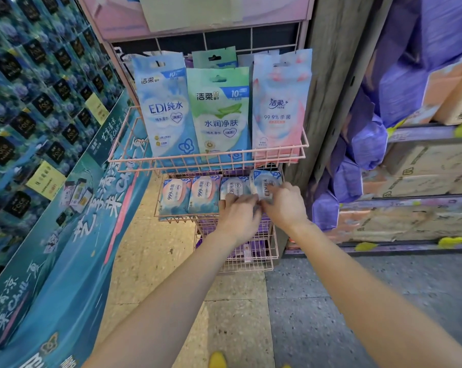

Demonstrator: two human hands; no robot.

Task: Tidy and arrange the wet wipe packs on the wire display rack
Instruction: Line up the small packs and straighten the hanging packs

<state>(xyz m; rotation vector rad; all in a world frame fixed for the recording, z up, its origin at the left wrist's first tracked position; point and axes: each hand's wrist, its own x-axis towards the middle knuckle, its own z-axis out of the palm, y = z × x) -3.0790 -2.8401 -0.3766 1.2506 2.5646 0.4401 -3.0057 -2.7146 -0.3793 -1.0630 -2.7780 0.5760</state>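
Head view: both hands meet at the middle basket of the rack [208,156]. The right hand [284,205] pinches the rightmost pack [264,181]. The left hand [238,216] is beside it, fingers curled over the next pack [234,185]. Two pink packs [175,195] stand further left.

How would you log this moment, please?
left hand: on third pack | right hand: holds rightmost pack | tier: middle basket

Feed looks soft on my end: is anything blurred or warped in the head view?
Head view: left hand, and right hand holding the small blue-white wipe pack, are motion-blurred; the tall green hanging pack reads sharp; frame edges bow from wide-angle; lighting even.
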